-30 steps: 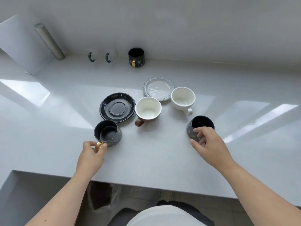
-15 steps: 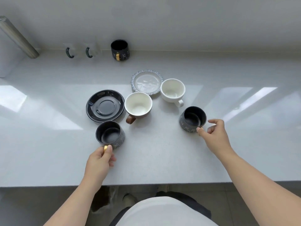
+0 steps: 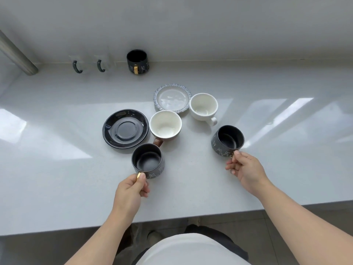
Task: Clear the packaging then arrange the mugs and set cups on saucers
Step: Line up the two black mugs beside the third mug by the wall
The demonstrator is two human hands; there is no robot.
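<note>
Since a second ago my right hand (image 3: 245, 170) has shifted from rim to handle of the right dark mug (image 3: 227, 140), left hand (image 3: 131, 190) pinching the near dark mug (image 3: 147, 161) handle; arranging mugs, next lift both.

White glossy desk (image 3: 57, 169), window glare in patches. Black saucer (image 3: 125, 128) left of centre, bare. Brown-handled cup (image 3: 165, 126) just beside its right rim. Blue-speckled saucer (image 3: 172, 98) behind, bare; white cup (image 3: 203, 106) at its right edge. Two dark cat-print mugs nearer front edge: left mug (image 3: 148, 161) just in front of black saucer, right mug (image 3: 227, 140) well apart. Third dark mug (image 3: 137, 61) at back by wall, two clear glass mugs (image 3: 89, 64) left of it.
</note>
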